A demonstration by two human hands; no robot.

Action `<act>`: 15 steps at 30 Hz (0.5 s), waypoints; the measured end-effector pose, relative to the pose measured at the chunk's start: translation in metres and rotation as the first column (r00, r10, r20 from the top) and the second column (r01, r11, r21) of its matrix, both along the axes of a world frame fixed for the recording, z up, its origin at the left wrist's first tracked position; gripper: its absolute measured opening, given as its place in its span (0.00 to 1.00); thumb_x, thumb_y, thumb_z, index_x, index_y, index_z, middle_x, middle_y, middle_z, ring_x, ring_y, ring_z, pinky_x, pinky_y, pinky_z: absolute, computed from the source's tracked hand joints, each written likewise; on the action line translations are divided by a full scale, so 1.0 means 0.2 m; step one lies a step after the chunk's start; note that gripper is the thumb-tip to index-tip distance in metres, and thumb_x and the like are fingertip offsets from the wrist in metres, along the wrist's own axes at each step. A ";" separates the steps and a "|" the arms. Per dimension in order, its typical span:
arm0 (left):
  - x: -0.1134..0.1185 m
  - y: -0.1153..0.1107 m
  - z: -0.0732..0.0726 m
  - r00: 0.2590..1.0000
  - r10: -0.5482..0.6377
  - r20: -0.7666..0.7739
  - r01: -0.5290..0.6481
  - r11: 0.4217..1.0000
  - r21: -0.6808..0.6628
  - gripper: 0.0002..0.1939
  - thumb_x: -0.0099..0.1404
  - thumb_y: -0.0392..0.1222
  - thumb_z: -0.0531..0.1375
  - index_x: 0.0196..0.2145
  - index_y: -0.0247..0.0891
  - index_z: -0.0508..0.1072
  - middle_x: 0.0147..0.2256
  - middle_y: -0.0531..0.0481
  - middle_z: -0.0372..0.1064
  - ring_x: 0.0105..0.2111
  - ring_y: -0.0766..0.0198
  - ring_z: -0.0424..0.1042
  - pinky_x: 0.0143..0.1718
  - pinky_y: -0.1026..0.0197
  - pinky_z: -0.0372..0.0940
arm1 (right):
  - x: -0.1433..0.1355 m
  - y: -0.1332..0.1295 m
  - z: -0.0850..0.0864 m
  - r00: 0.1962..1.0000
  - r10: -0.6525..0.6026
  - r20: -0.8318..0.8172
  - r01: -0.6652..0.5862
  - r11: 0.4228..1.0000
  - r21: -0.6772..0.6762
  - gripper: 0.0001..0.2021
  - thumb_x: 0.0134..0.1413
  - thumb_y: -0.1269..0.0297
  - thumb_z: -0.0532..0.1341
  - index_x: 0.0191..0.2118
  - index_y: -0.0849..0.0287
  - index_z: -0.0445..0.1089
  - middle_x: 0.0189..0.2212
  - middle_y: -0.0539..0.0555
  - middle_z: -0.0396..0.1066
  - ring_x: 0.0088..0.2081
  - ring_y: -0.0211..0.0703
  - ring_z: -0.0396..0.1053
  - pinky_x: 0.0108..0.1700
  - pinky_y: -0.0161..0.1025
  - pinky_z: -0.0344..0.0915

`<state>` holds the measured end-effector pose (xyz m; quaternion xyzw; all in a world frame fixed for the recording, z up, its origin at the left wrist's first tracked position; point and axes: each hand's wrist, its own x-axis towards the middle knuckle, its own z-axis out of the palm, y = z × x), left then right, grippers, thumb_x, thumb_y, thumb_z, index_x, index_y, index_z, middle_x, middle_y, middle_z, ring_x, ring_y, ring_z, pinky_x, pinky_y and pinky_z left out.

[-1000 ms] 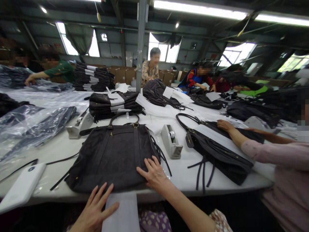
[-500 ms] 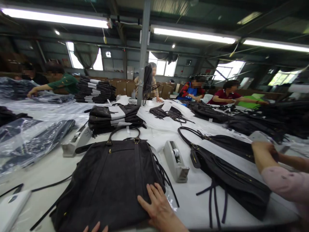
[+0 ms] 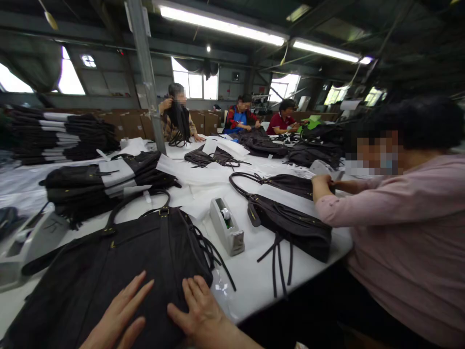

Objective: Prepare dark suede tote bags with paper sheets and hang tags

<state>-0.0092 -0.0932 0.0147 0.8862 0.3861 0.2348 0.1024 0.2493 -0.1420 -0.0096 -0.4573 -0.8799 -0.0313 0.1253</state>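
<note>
A dark handbag [image 3: 145, 247] lies flat on the table in front of me, its looped handle pointing away. Thin dark straps trail from its right side. My right hand [image 3: 201, 310] rests on the bag's lower right part with the fingers apart. Over the bag's middle is my left hand [image 3: 118, 310], fingers stretched out; whether it touches the surface I cannot tell. Neither hand grips anything. Just right of the bag stands a grey tape dispenser [image 3: 227, 228].
A co-worker in a pink top [image 3: 403, 208] handles another dark bag [image 3: 294, 228] at the right. Behind my bag lies a stack of bags with paper bands [image 3: 83, 182]. Another tape dispenser [image 3: 32, 242] stands at left. A metal post [image 3: 145, 72] rises beyond; several people work farther back.
My view has swung right, bringing the pink-topped co-worker into sight. My left hand has come up from the bottom edge over the bag. My right hand stays on the bag's right part.
</note>
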 end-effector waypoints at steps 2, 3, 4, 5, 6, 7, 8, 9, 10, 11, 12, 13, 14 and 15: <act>0.20 0.14 0.09 0.988 0.070 0.136 -0.045 0.983 -0.180 0.25 0.67 0.48 0.52 0.61 0.50 0.58 0.63 0.51 0.52 0.62 0.56 0.54 0.60 0.52 0.57 | -0.01 -0.01 0.01 0.998 0.019 -0.055 -0.020 1.000 -0.006 0.23 0.60 0.54 0.55 0.58 0.55 0.59 0.59 0.70 0.58 0.60 0.59 0.58 0.61 0.57 0.52; 0.30 0.21 0.11 0.970 0.131 0.206 -0.067 0.954 -0.291 0.25 0.67 0.51 0.51 0.60 0.47 0.61 0.62 0.49 0.55 0.61 0.55 0.56 0.60 0.50 0.57 | -0.01 -0.02 0.03 0.992 0.058 -0.112 -0.061 0.998 -0.024 0.25 0.58 0.51 0.56 0.57 0.55 0.60 0.58 0.69 0.60 0.59 0.59 0.59 0.60 0.58 0.53; 0.38 0.28 0.13 0.940 0.202 0.276 -0.075 0.908 -0.412 0.26 0.66 0.54 0.51 0.58 0.43 0.64 0.59 0.44 0.60 0.59 0.54 0.61 0.58 0.50 0.60 | 0.00 -0.02 0.07 0.973 0.099 -0.208 -0.110 0.993 -0.043 0.26 0.56 0.48 0.57 0.56 0.55 0.62 0.56 0.66 0.63 0.57 0.57 0.62 0.60 0.57 0.54; 0.46 0.35 0.14 0.896 0.300 0.326 -0.082 0.836 -0.542 0.28 0.64 0.57 0.51 0.56 0.38 0.65 0.54 0.40 0.67 0.53 0.53 0.68 0.52 0.50 0.66 | 0.01 -0.01 0.12 0.932 0.119 -0.342 -0.148 0.987 -0.060 0.26 0.55 0.47 0.57 0.55 0.55 0.63 0.54 0.63 0.66 0.55 0.53 0.65 0.59 0.54 0.56; 0.52 0.41 0.15 0.850 0.397 0.345 -0.087 0.753 -0.652 0.31 0.63 0.60 0.52 0.54 0.33 0.67 0.47 0.37 0.72 0.45 0.53 0.73 0.44 0.51 0.71 | 0.04 0.00 0.18 0.861 0.090 -0.501 -0.147 0.986 -0.076 0.24 0.56 0.49 0.56 0.55 0.55 0.64 0.51 0.60 0.69 0.52 0.49 0.67 0.58 0.49 0.59; 0.57 0.47 0.16 0.812 0.477 0.336 -0.091 0.673 -0.734 0.34 0.61 0.63 0.52 0.52 0.31 0.67 0.39 0.38 0.74 0.36 0.55 0.75 0.35 0.54 0.73 | 0.07 0.03 0.22 0.751 0.006 -0.660 -0.097 0.990 -0.101 0.20 0.59 0.52 0.54 0.53 0.54 0.66 0.49 0.56 0.71 0.50 0.44 0.69 0.57 0.43 0.61; 0.62 0.52 0.16 0.791 0.532 0.303 -0.111 0.611 -0.784 0.36 0.59 0.65 0.53 0.51 0.29 0.67 0.33 0.40 0.74 0.28 0.58 0.74 0.27 0.57 0.71 | 0.10 0.07 0.25 0.605 -0.119 -0.788 -0.008 0.988 -0.156 0.18 0.61 0.56 0.52 0.52 0.55 0.68 0.46 0.55 0.73 0.48 0.41 0.70 0.54 0.38 0.64; 0.66 0.57 0.16 0.788 0.561 0.252 -0.152 0.575 -0.804 0.38 0.58 0.65 0.53 0.53 0.29 0.65 0.28 0.44 0.72 0.23 0.60 0.72 0.22 0.60 0.68 | 0.13 0.12 0.27 0.445 -0.252 -0.859 0.088 0.967 -0.238 0.17 0.61 0.60 0.50 0.51 0.56 0.69 0.45 0.54 0.74 0.47 0.39 0.71 0.52 0.36 0.65; 0.69 0.61 0.16 0.804 0.565 0.189 -0.209 0.564 -0.799 0.39 0.57 0.65 0.55 0.55 0.29 0.62 0.24 0.48 0.71 0.20 0.61 0.70 0.19 0.62 0.65 | 0.16 0.19 0.26 0.300 -0.368 -0.880 0.168 0.928 -0.332 0.17 0.61 0.62 0.50 0.50 0.57 0.70 0.44 0.55 0.74 0.46 0.40 0.71 0.51 0.37 0.66; 0.73 0.65 0.16 0.827 0.548 0.122 -0.262 0.570 -0.779 0.41 0.56 0.64 0.56 0.58 0.29 0.59 0.22 0.51 0.69 0.18 0.61 0.68 0.17 0.63 0.62 | 0.18 0.27 0.23 0.186 -0.459 -0.869 0.216 0.882 -0.420 0.17 0.61 0.63 0.49 0.49 0.58 0.71 0.44 0.56 0.74 0.46 0.42 0.72 0.51 0.39 0.67; 0.76 0.68 0.16 0.852 0.518 0.071 -0.295 0.587 -0.754 0.42 0.56 0.60 0.59 0.59 0.28 0.56 0.20 0.53 0.68 0.18 0.61 0.67 0.17 0.63 0.61 | 0.18 0.35 0.18 0.118 -0.524 -0.843 0.224 0.841 -0.492 0.17 0.60 0.64 0.50 0.48 0.60 0.72 0.44 0.56 0.74 0.46 0.44 0.72 0.52 0.42 0.66; 0.78 0.70 0.15 0.872 0.488 0.039 -0.310 0.611 -0.728 0.42 0.55 0.55 0.61 0.60 0.27 0.55 0.19 0.54 0.67 0.18 0.61 0.67 0.17 0.63 0.60 | 0.16 0.43 0.13 0.099 -0.566 -0.818 0.196 0.817 -0.542 0.18 0.59 0.65 0.50 0.49 0.61 0.71 0.45 0.57 0.74 0.48 0.46 0.71 0.54 0.45 0.65; 0.80 0.72 0.13 0.885 0.464 0.031 -0.312 0.641 -0.701 0.40 0.54 0.48 0.62 0.60 0.27 0.55 0.19 0.55 0.66 0.18 0.61 0.68 0.19 0.63 0.60 | 0.13 0.50 0.06 0.120 -0.584 -0.803 0.149 0.810 -0.567 0.19 0.58 0.66 0.50 0.51 0.61 0.70 0.48 0.58 0.72 0.52 0.47 0.68 0.57 0.47 0.62; 0.81 0.74 0.10 0.894 0.446 0.039 -0.307 0.675 -0.671 0.38 0.53 0.43 0.61 0.59 0.26 0.57 0.19 0.55 0.66 0.20 0.61 0.68 0.21 0.64 0.61 | 0.08 0.55 0.00 0.172 -0.572 -0.802 0.090 0.820 -0.565 0.20 0.57 0.67 0.50 0.53 0.60 0.69 0.51 0.58 0.70 0.56 0.47 0.65 0.60 0.48 0.59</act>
